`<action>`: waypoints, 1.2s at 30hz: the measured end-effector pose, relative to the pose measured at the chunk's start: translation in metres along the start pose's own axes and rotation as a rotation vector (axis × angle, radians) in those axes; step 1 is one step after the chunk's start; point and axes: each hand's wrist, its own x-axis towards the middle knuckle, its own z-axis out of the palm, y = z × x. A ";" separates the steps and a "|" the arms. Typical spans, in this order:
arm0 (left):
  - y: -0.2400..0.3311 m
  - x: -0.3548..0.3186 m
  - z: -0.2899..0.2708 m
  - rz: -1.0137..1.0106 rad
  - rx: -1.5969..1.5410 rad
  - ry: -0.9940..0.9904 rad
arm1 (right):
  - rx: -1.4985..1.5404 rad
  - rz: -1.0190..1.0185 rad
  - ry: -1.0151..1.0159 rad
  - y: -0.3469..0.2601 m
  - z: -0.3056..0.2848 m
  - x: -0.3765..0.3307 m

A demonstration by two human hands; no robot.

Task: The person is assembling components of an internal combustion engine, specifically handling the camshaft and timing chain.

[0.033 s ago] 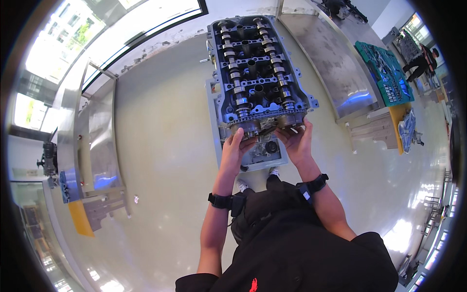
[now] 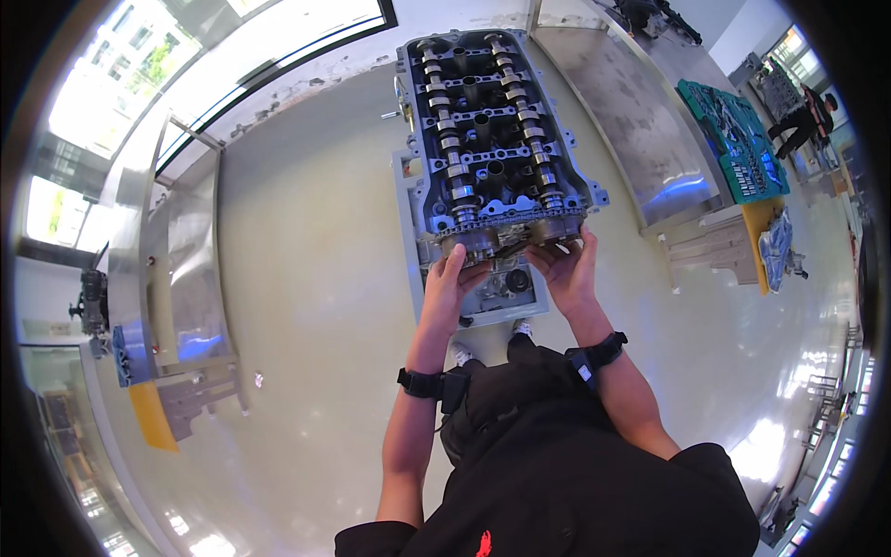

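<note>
Over a shiny cream floor (image 2: 306,232), a long grey metal engine top (image 2: 510,132) sits at twelve o'clock. Left hand (image 2: 443,288) and right hand (image 2: 569,277) each grip a round brown metal wheel (image 2: 471,243), seemingly steadying it; turning would need even strength.

Single head-worn fisheye, facing steeply down past black short-sleeved shirt (image 2: 594,483) to long grey metal engine (image 2: 479,125), near; wide, glossy beige floor (image 2: 306,278) around.

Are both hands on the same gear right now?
No, the left hand is on the left gear, while the right hand is on the right gear.
</note>
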 end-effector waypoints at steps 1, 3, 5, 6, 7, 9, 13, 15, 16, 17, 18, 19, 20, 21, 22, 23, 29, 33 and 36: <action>-0.001 0.000 -0.002 0.001 -0.006 0.001 | -0.013 0.001 -0.004 0.000 0.000 0.000; -0.006 -0.001 -0.005 0.008 -0.062 -0.002 | -0.038 -0.021 0.011 0.006 -0.010 0.001; -0.015 -0.002 -0.014 -0.003 -0.144 -0.007 | -0.068 -0.045 0.038 0.012 -0.038 0.003; -0.022 0.000 -0.019 -0.009 -0.216 -0.013 | -0.124 -0.045 0.122 0.015 -0.062 0.010; -0.033 0.003 -0.026 -0.007 -0.227 -0.011 | -0.181 -0.039 0.199 0.015 -0.078 0.015; -0.068 0.011 -0.043 -0.005 -0.159 0.142 | -0.321 -0.063 0.228 0.011 -0.095 0.010; -0.149 0.045 -0.048 -0.073 0.053 0.042 | -0.517 -0.076 0.222 0.008 -0.086 -0.005; -0.197 0.069 -0.056 0.195 0.520 0.110 | -0.594 -0.060 0.167 0.011 -0.073 -0.007; -0.216 0.080 -0.054 0.198 0.503 0.110 | -0.659 -0.052 0.154 0.010 -0.071 -0.011; -0.231 0.089 -0.051 0.178 0.638 0.164 | -0.721 -0.043 0.143 0.010 -0.071 -0.016; -0.244 0.097 -0.052 0.157 0.774 0.220 | -0.734 -0.043 0.141 0.010 -0.072 -0.021; -0.250 0.103 -0.050 0.070 0.801 0.196 | -0.792 -0.036 0.132 0.009 -0.077 -0.029; -0.256 0.107 -0.051 0.070 0.788 0.199 | -0.850 -0.026 0.119 0.009 -0.081 -0.035; -0.260 0.111 -0.049 0.019 0.841 0.207 | -0.863 -0.028 0.127 0.006 -0.088 -0.043; -0.262 0.113 -0.048 -0.032 0.896 0.217 | -0.928 -0.002 0.111 0.004 -0.095 -0.051; -0.263 0.114 -0.050 -0.035 0.884 0.217 | -0.993 0.027 0.092 0.002 -0.101 -0.057; -0.255 0.098 -0.040 0.135 0.975 0.261 | -1.009 0.074 0.210 -0.014 -0.133 -0.070; -0.250 0.108 -0.053 0.079 0.853 0.281 | -1.039 0.089 0.192 -0.011 -0.137 -0.066; -0.246 0.107 -0.065 0.089 0.899 0.228 | -1.049 0.136 0.138 -0.009 -0.137 -0.063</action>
